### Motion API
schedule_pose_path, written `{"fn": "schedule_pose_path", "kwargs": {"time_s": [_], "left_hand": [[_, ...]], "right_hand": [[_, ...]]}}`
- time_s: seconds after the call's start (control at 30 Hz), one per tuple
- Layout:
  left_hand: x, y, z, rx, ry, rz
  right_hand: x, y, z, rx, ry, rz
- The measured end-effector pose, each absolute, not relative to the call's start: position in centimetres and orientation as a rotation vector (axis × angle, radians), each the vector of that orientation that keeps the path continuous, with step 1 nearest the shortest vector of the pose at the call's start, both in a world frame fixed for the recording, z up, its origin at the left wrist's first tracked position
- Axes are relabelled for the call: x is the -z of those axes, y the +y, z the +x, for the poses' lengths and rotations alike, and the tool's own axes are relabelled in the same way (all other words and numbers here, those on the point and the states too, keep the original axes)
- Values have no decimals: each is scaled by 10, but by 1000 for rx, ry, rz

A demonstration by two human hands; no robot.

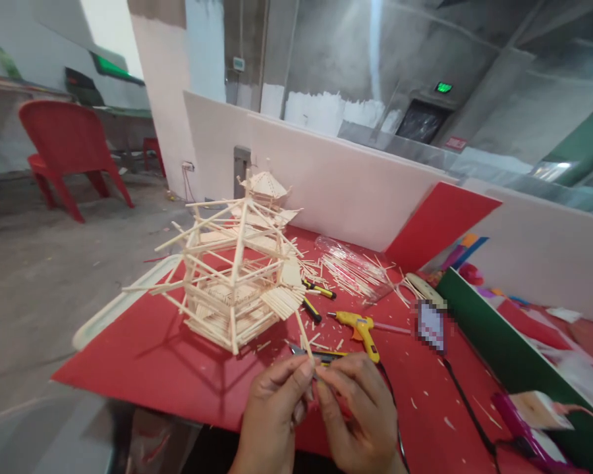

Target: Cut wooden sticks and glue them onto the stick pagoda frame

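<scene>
Near the table's front edge, my left hand [279, 401] is closed in a pinch around a thin wooden stick [304, 334], which points up and away. My right hand [358, 408] is closed too, its fingertips at the stick's lower end; a small dark spot between them is hard to make out. Just beyond my hands lies a utility knife [333, 356], partly covered by my right fingers. To the left stands an open pagoda-like model frame [234, 283] made of sticks, with one slatted roof panel [282, 301] on its right side.
A yellow glue gun [358, 326] lies right of the model, its cord trailing forward. Yellow-black cutters [319, 288], loose sticks [350, 270] and scraps lie behind. Another tiered model [267, 187] stands at the back. A green-sided box [499, 355] and a power bank-like purple item [528, 434] are right.
</scene>
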State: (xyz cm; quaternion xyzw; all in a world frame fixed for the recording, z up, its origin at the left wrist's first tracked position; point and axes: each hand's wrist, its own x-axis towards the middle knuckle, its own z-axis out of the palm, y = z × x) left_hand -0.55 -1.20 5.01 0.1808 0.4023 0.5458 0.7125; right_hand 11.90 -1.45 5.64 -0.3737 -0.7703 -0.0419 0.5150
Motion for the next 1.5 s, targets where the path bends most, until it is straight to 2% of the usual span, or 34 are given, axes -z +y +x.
{"fn": "schedule_pose_path", "kwargs": {"time_s": [0.1,0.2,0.3,0.47,0.6,0.77,0.97,1.1,1.27,1.37,1.43,1.5], "left_hand": [[-43,-11,2,-1176,940,447],[-35,-7,8,-1152,986,493],[-29,-2,13,-1149,1005,555],[-29,5,18,-1123,1045,587],[-32,7,15,-1158,1051,600],[-31,9,10,-1194,1071,652],[-31,15,6,-1169,1056,712],[-32,19,3,-1188,1032,744],[-29,23,6,-1128,1014,814],[-30,25,8,-1110,1002,883],[-33,26,8,-1110,984,931],[-38,25,6,-1127,964,970]], "right_hand": [[-45,-16,146,87,-1807,-1012],[-28,1,179,75,-1782,-1433],[-19,37,194,-8,-1870,-1648],[-25,121,172,-132,-2156,-1867],[-34,174,150,-374,-2382,-2103],[-43,205,141,-582,-2520,-2217],[-73,225,166,-724,-2361,-2143],[-97,201,212,-806,-2126,-1972],[-92,103,256,-894,-1869,-1680],[-77,37,257,-1393,-1486,-1203],[-69,5,247,-1517,-1456,-1236],[-63,-13,233,-1328,-1610,-1468]]}}
